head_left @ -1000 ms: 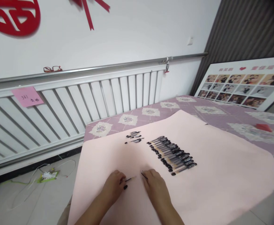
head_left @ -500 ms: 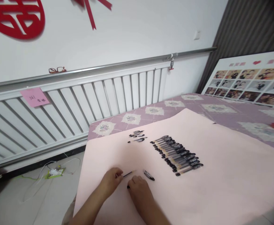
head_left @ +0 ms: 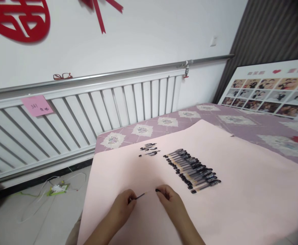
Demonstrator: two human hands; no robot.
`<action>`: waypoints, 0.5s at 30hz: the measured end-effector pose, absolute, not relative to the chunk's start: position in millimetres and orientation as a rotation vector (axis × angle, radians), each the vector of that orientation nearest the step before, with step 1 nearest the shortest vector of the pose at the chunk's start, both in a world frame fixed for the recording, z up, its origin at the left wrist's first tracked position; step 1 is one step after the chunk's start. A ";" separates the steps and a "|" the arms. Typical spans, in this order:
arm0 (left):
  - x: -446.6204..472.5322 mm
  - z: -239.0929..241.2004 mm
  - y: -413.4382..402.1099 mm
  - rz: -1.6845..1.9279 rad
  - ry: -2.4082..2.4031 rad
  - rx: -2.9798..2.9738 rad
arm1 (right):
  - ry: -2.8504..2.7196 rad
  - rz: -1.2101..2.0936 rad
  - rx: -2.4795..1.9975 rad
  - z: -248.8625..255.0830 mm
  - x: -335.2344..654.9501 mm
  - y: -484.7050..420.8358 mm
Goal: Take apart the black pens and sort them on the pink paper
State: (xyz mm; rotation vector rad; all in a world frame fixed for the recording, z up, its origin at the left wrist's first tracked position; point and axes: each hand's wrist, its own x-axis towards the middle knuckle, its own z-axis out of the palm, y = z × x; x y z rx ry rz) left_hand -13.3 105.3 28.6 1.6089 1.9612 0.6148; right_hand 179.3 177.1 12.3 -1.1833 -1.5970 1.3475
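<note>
Between the fingers of my left hand (head_left: 125, 203), an uncapped pen (head_left: 140, 196) points to the right. It is slim and dark with a pale far end; I cannot tell whether it is a bare refill or has a clear barrel. Opposite it, my right hand (head_left: 169, 198) is closed, a small black pen part (head_left: 157, 190) showing at the fingertips. Whatever else lies under those fingers is hidden. A slanting row of capped pens (head_left: 192, 168), clear with black ends, is beyond my right hand. Several loose pen pieces (head_left: 149, 149) lie farther off, toward the back edge.
A pink sheet (head_left: 240, 190) covers the near part of a purple patterned tablecloth (head_left: 141, 130). Behind it stand a white radiator (head_left: 113, 105) and a grey pipe (head_left: 149, 69). A photo board (head_left: 268, 88) leans at the right. A power strip (head_left: 58, 189) lies on the floor.
My right hand has moved right and away from me, to where the pen cap lay; that cap no longer shows. My left hand has shifted slightly right, still holding the pen.
</note>
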 end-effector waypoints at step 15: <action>-0.9 31.6 90.3 0.727 1.893 1.527 | -1.732 1.485 -1.020 18.5 188.3 171.3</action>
